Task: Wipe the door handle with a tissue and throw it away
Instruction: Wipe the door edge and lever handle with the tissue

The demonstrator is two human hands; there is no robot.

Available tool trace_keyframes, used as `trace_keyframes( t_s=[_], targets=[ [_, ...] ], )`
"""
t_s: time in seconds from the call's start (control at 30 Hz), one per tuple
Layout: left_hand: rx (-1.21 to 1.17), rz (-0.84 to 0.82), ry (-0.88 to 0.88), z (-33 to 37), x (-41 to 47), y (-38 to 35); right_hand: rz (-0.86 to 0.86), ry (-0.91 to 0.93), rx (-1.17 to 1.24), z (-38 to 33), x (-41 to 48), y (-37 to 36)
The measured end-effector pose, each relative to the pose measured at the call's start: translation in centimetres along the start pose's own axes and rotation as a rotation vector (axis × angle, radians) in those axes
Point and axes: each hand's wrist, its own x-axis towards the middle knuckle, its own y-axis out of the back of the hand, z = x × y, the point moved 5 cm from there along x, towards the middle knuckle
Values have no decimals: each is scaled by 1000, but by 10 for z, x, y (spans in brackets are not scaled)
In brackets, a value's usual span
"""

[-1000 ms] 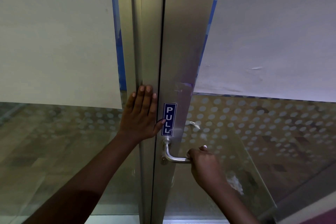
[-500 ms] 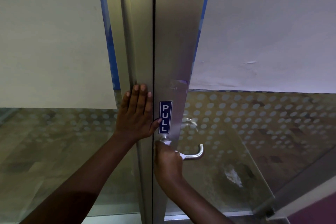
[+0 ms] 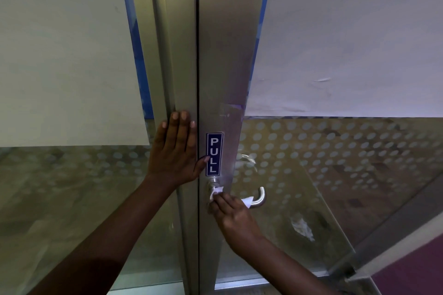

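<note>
Handle: I see the metal lever low on the door's frame, curved end free at right.
Tissue: white, wrapped over the lever near its base.
Right hand: closed around tissue and lever.
Left hand: open, flat on the neighbouring frame.
PULL sticker: just above the lever, thumb touching it.
</note>
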Motion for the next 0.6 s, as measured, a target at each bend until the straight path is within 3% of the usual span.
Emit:
trace_keyframes(
  t_s=[0.37, 0.5, 0.6],
  targets=[
    [-10, -8, -6, -1, 0, 1, 63, 187, 141, 64, -39, 17],
    [-28, -11, 0, -1, 0, 1, -7, 264, 156, 83, -45, 17],
    [-34, -15, 3, 0, 0, 2, -16, 203, 126, 105, -48, 20]
  ],
)
